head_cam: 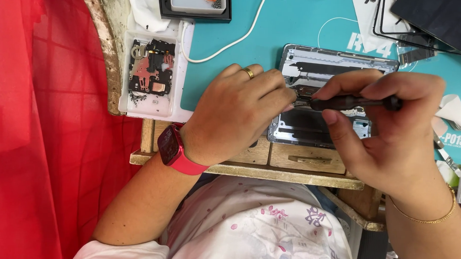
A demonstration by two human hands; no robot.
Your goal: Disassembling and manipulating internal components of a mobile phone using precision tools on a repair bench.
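Two hands meet over the opened grey metal phone chassis [336, 68] lying on the teal rubber mat [288, 23] on the counter. Your right hand [391, 122] grips a slim black screwdriver [353, 103]; your left hand [235, 114] is curled, fingertips pressing the chassis. Keep the driver steady and the frame pinned. The tip and any screw are hidden behind your fingers

White parts tray [136, 105], white cable [237, 41], teal mat [288, 18].

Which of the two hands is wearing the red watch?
The left hand, steadying the opened phone. The right hand holds the black screwdriver and wears only a thin gold bracelet.
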